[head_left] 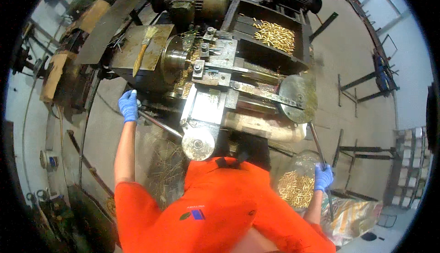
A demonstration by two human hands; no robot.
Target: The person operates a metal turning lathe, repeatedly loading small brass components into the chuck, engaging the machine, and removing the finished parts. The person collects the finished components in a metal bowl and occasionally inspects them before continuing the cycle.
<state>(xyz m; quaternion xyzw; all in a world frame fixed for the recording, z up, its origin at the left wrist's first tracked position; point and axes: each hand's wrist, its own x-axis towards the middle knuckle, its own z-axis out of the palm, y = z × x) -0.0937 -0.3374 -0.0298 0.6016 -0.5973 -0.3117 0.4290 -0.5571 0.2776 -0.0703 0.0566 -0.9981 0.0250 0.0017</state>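
My left hand [129, 106], in a blue glove, is closed at the end of a metal lever [160, 123]. That lever runs to a round hub [198, 143] at the front of a small lathe [208, 99]. My right hand [323, 178], also gloved in blue, grips a long thin lever [315, 138] that slopes down from beside a round metal disc [295, 98]. Left of centre, the lathe's chuck [175, 59] faces the tool posts [205, 49]. Brass-coloured shavings lie below the tool posts.
A metal tray [236, 17] behind the slide holds many small brass pieces [275, 35]. More brass pieces [297, 189] fill a container by my right arm, beside a woven sack [350, 216]. A brush [142, 53] lies on the headstock. Motors [197, 1] stand behind.
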